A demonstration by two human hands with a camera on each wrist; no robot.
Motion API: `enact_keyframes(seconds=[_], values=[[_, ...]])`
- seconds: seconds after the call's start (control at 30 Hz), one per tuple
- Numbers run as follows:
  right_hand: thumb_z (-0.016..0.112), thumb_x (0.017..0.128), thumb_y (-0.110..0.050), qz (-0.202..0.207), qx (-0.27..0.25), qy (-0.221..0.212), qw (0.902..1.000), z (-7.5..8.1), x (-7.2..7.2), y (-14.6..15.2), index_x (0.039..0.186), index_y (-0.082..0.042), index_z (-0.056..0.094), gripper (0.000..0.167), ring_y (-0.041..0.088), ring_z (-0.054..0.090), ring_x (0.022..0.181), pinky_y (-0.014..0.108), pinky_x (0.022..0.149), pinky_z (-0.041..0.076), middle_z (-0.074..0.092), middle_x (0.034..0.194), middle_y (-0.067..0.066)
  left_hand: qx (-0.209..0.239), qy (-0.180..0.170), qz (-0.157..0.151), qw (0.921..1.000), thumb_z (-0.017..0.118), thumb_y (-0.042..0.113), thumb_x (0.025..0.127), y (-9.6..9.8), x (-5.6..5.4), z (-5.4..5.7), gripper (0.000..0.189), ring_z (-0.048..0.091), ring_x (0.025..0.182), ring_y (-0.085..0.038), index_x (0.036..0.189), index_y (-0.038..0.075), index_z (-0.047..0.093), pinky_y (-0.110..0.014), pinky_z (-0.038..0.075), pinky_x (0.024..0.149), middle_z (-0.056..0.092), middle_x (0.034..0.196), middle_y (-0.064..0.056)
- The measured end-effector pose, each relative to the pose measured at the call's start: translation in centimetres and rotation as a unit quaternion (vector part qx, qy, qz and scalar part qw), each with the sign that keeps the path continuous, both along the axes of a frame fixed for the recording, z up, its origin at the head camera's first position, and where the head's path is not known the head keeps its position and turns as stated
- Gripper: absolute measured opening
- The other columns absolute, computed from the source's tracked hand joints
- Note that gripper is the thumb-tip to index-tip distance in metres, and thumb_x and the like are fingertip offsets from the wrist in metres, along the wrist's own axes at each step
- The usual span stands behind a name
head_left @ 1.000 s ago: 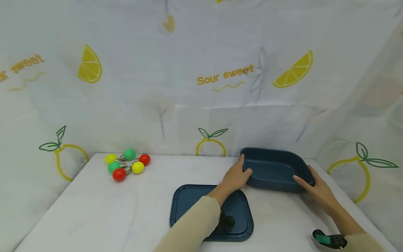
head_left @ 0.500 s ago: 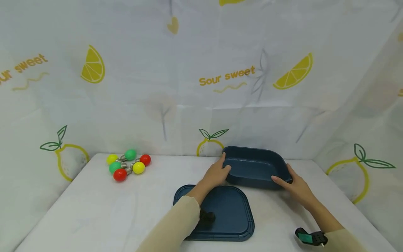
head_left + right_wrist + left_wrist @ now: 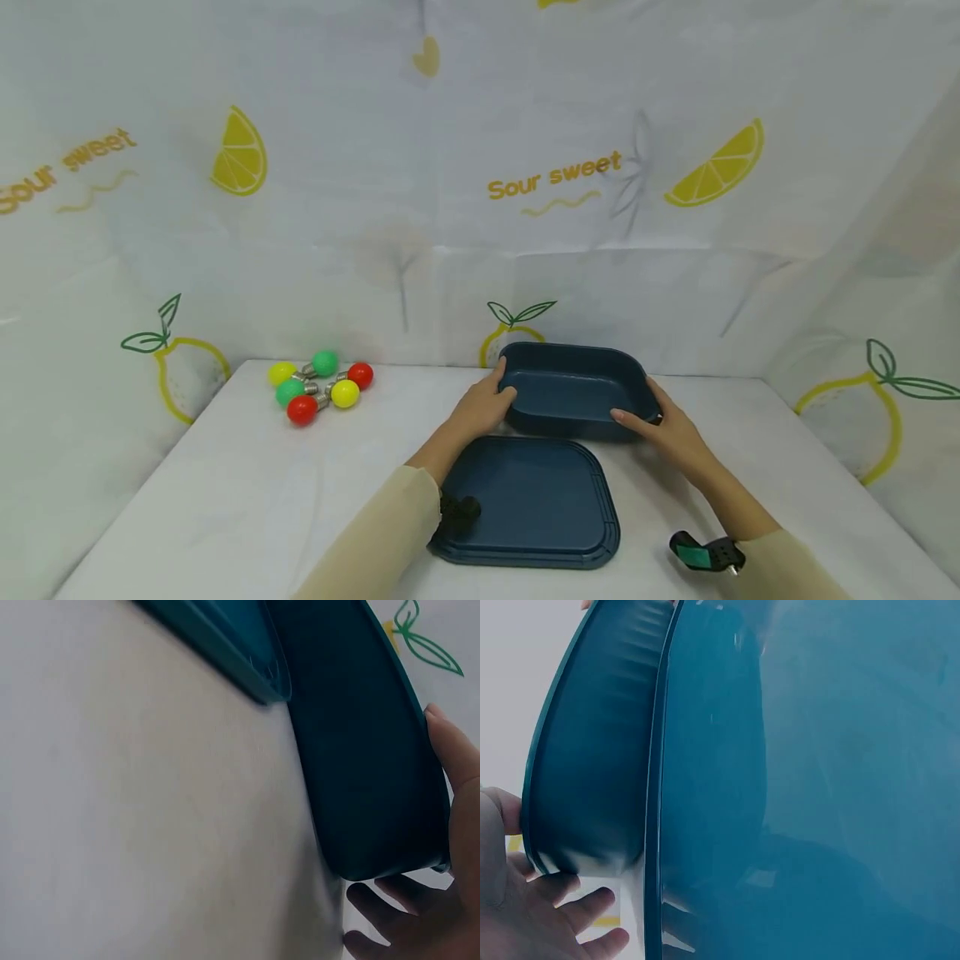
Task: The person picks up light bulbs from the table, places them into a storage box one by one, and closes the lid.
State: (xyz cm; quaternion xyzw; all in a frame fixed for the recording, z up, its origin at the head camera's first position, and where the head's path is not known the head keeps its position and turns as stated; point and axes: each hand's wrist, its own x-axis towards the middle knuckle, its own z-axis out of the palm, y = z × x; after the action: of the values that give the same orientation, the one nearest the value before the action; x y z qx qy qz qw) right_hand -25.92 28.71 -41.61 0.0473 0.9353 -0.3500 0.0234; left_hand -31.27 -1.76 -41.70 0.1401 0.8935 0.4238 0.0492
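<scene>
A deep dark blue rectangular box (image 3: 566,426) with rounded corners is held at its two ends, its open side up, showing a bare inside. My left hand (image 3: 478,408) grips its left end, thumb at the near rim; in the left wrist view the other fingers spread along the outer wall. The right end is gripped by my right hand (image 3: 673,435), with thumb over the rim and fingers (image 3: 401,900) under the corner. Just in front lies a flat dark blue lid (image 3: 543,500), partly covered by the left forearm and the black wrist device.
Several bulbs in red, yellow and green, such as a red bulb (image 3: 302,410), lie grouped at the table's back left. A white table (image 3: 247,500) bears everything. Behind it hangs a white curtain (image 3: 360,167) printed with lemons.
Both hands have carried the box leftward along the back of the table, to behind the lid. The lid and the bulbs stay where they were; the view has shifted slightly.
</scene>
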Motion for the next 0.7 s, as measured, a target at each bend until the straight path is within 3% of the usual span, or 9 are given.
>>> enact_keyframes(seconds=[0.13, 0.47, 0.7], values=[[0.062, 0.090, -0.065, 0.000, -0.013, -0.006, 0.9999, 0.0, -0.5, -1.2, 0.163, -0.012, -0.008, 0.114, 0.057, 0.012, 0.151, 0.074, 0.116, 0.023, 0.002, 0.167, 0.029, 0.002, -0.001, 0.003, 1.0000, 0.038, 0.035, 0.098, -1.3, -0.3, 0.1, 0.070, 0.052, 0.135, -0.031, 0.163, 0.019, 0.019, -0.049, 0.040, 0.115, 0.037, 0.163, -0.009], [0.064, 0.091, -0.061, 0.033, -0.044, 0.014, 0.9984, 0.0, -1.2, -5.8, 0.162, -0.010, -0.009, 0.115, 0.052, 0.011, 0.154, 0.071, 0.119, 0.023, 0.001, 0.169, 0.026, 0.046, 0.000, 0.022, 0.9987, 0.041, 0.030, 0.096, -5.9, -0.4, -0.3, 0.070, 0.038, 0.149, -0.029, 0.162, 0.021, 0.020, -0.049, 0.036, 0.117, 0.030, 0.166, -0.008], [0.060, 0.096, -0.054, 0.083, -0.073, 0.044, 0.9929, -1.0, -1.2, -7.1, 0.164, -0.016, -0.004, 0.100, 0.051, 0.034, 0.146, 0.065, 0.115, 0.036, 0.009, 0.169, 0.023, 0.070, 0.000, 0.049, 0.9963, 0.043, 0.028, 0.095, -8.9, -0.4, -1.6, 0.069, 0.034, 0.152, -0.031, 0.161, 0.029, 0.025, -0.057, 0.027, 0.124, 0.031, 0.166, -0.006]])
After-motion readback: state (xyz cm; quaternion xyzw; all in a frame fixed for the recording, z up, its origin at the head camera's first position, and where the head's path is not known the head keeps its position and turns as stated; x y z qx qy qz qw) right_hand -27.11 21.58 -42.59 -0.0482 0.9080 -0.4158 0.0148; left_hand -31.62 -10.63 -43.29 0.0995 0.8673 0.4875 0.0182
